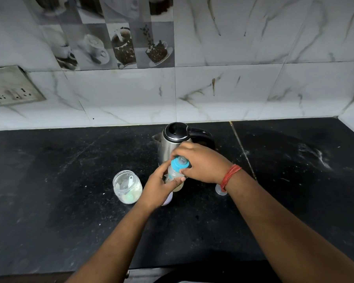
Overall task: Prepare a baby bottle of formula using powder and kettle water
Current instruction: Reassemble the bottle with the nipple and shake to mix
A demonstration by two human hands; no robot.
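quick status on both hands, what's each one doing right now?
Left hand: closed around the body of the baby bottle.
Right hand: closed on the bottle's blue teat ring, fingers wrapped over the top.

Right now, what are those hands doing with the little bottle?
A person is making a baby bottle. The left hand holds the bottle around its body above the black counter. The right hand grips the blue teat ring on top, probably twisting it. The liquid inside looks cloudy. The steel kettle stands just behind, lid shut, and an open jar with a scoop inside sits to the left.
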